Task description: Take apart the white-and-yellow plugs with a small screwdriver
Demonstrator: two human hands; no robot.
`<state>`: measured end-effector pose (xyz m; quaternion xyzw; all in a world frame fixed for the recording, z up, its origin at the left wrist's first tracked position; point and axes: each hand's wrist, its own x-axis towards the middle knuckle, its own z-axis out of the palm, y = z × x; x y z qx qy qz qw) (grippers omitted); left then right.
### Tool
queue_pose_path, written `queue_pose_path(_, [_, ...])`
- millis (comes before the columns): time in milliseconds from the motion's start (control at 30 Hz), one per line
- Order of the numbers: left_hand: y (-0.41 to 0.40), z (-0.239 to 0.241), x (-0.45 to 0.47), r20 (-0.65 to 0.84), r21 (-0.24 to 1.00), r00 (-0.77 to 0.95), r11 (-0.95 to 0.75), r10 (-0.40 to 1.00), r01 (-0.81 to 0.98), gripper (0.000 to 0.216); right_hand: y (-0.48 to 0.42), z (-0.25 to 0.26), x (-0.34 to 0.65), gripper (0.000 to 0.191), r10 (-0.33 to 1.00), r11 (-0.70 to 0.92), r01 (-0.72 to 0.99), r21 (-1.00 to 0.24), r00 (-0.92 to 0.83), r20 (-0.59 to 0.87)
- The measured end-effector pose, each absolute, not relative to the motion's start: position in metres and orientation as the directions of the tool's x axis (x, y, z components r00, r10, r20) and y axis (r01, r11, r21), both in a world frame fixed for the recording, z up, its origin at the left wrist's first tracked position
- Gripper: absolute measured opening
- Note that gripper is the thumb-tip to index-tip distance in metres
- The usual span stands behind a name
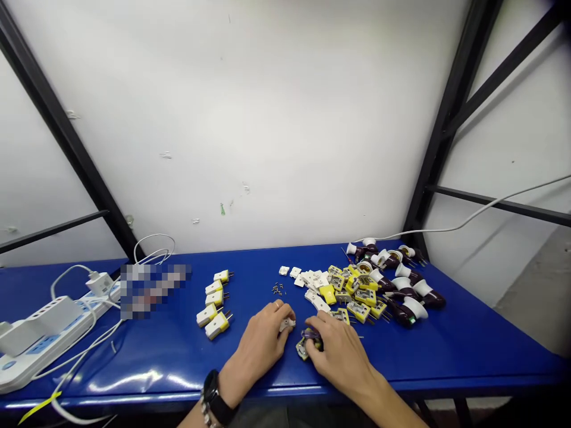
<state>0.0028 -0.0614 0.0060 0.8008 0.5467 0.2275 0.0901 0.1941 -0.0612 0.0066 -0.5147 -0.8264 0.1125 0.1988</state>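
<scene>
On blue tabletop [156, 345], lower frame, below white wall [285, 131] btwn blk posts [69, 137]: pinching white cover [288, 324] in L hand [263, 334], btm ctr; gripping yellow plug half [302, 351] w/ R hand [341, 351], just right.

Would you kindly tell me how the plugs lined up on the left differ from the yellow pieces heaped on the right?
The lined-up plugs have white tops, whereas many of the heaped yellow pieces show bare metal inside.
The lined-up plugs form a loose column; the heaped yellow pieces lie jumbled together.
The lined-up plugs are fewer, while the heaped yellow pieces are more numerous.
Both are partly yellow, with prongs visible on several.
</scene>
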Motion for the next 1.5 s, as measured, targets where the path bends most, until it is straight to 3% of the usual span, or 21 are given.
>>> queue_pose_path(100, [-0.067,0.006,-0.009,0.249,0.404,0.289,-0.37,0.925,0.837,0.042,-0.06,0.006,0.196,0.029,0.908,0.419,0.772,-0.477,-0.354,0.224])
queue_pose_path(200, [-0.07,0.006,-0.016,0.243,0.387,0.292,-0.369,0.925,0.845,0.038,-0.062,0.01,0.207,0.043,0.915,0.393,0.712,-0.582,-0.365,0.171])
queue_pose_path(300, [-0.074,0.006,-0.015,0.322,0.473,0.258,-0.391,0.911,0.789,0.037,-0.065,0.011,0.218,0.058,0.906,0.381,0.68,-0.627,-0.409,0.108])
queue_pose_path(467, [-0.085,0.005,-0.003,0.401,0.73,0.155,-0.417,0.903,0.541,0.034,-0.068,0.005,0.217,0.035,0.877,0.448,0.628,-0.637,-0.448,0.175])
queue_pose_path(600, [-0.09,0.002,0.006,0.345,0.819,0.191,-0.394,0.919,0.417,0.033,-0.069,0.002,0.214,0.032,0.881,0.453,0.642,-0.618,-0.428,0.201])
queue_pose_path(767, [-0.087,-0.007,0.006,0.332,0.756,0.262,-0.421,0.906,0.501,0.025,-0.07,0.003,0.22,0.04,0.886,0.436,0.607,-0.665,-0.418,0.199])
queue_pose_path(933, [-0.085,-0.006,0.005,0.338,0.722,0.277,-0.436,0.9,0.537,0.026,-0.069,0.004,0.222,0.03,0.871,0.457,0.582,-0.673,-0.444,0.208])
queue_pose_path(1067, [-0.085,0.005,0.007,0.282,0.712,0.341,-0.434,0.897,0.551,0.022,-0.07,0.003,0.22,0.032,0.874,0.449,0.563,-0.694,-0.436,0.212])
queue_pose_path(1500, [-0.087,-0.002,0.013,0.268,0.696,0.252,-0.368,0.93,0.617,0.031,-0.067,-0.004,0.223,0.045,0.886,0.432,0.537,-0.725,-0.401,0.23])
